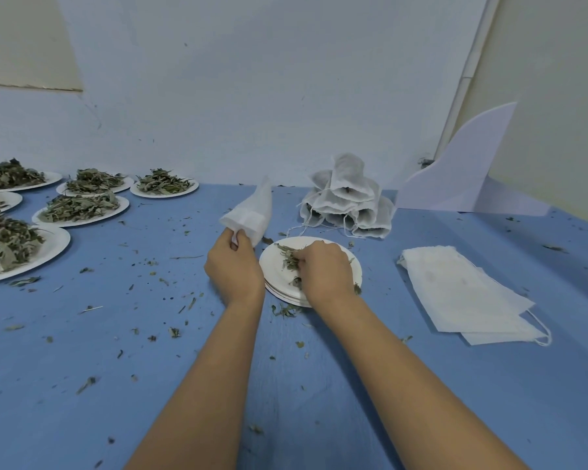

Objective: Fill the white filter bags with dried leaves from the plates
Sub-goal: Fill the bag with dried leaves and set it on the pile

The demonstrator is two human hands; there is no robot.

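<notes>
The left hand (234, 266), just left of the middle of the frame, is clamped on a white filter bag (252, 212). Its fingers curl round the bag's lower edge, and the bag stands up and away from the hand, leaning toward the top of the frame. Just to its right, the right hand (325, 269) lies knuckles up on a small stack of plates (275, 266). Its fingers are curled down and closed on a small bunch of dried leaves (289, 257) that lies on the top plate. The two hands are close together but do not touch.

Above the stack, toward the wall, sits a pile of filled bags (348, 201), heaped on one another with their strings trailing onto the table. To the right of the stack, a flat pile of empty bags (462, 293) lies on the table, with a string loop at its lower right corner.

In the left part of the frame stand several full plates (80, 208) heaped with leaves, close to each other, the farthest near the wall.

The blue table (116, 351) is strewn with leaf crumbs and bits of stem. A white curved sheet (462, 174) stands at the upper right, against the pale wall (252, 96).
</notes>
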